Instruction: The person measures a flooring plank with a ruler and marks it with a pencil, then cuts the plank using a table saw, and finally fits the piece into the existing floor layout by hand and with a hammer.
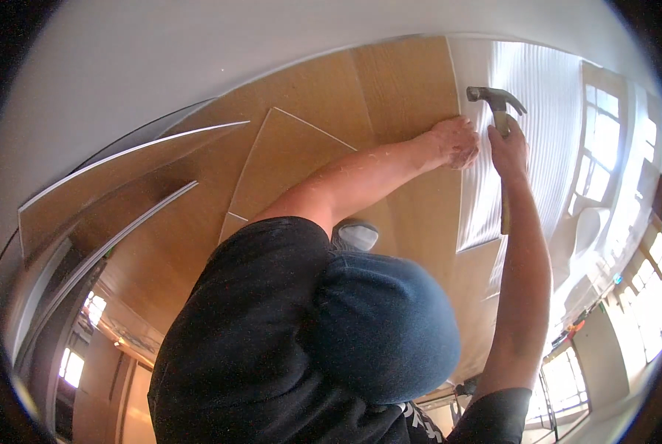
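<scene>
My right hand [510, 152] is wrapped round the handle of a claw hammer [498, 98], its dark metal head raised above my fingers. Further down, the handle end shows beside my wrist. Just left of the hammer, my left hand [458, 142] is closed, fingers curled, over the edge between a wood-look board [412, 96] and a shiny white ribbed sheet [542, 96]. Whatever those fingers pinch, if anything, is hidden. The hammer head is apart from my left hand.
A loose wood-look piece with pale edges [290, 148] lies under my left arm. Long boards [124, 170] jut in at the left. A pale wall [198, 44] curves along the far side. My shoe [357, 237] stands on the boards, and bright windows [601, 140] appear at right.
</scene>
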`<state>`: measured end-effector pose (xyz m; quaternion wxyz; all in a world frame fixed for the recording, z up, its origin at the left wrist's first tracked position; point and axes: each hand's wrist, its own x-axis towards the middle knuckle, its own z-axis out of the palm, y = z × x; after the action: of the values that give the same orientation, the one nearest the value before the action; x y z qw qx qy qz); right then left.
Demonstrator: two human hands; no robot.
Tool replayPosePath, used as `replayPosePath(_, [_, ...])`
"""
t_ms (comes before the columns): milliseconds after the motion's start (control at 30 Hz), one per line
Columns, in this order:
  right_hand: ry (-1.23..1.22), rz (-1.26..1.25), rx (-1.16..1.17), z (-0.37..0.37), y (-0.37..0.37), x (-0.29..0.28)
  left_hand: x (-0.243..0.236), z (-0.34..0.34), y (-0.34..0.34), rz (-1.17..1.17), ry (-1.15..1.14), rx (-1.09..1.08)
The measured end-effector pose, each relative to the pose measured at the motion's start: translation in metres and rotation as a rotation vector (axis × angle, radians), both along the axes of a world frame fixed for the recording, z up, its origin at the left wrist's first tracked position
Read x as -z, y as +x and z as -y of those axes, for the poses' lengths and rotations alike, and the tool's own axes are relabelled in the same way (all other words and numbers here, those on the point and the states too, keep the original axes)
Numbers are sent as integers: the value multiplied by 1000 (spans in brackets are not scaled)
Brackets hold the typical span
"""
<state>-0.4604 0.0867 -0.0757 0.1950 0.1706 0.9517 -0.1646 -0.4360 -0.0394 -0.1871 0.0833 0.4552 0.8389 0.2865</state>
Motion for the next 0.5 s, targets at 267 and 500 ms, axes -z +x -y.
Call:
replayPosePath(267, [-34,51,-126,5,-3,3,-18,13,-9,76,12,14])
replayPosePath(500, [-7,-26,-153,-14,0,18,-23,9,-10,87,-19,25])
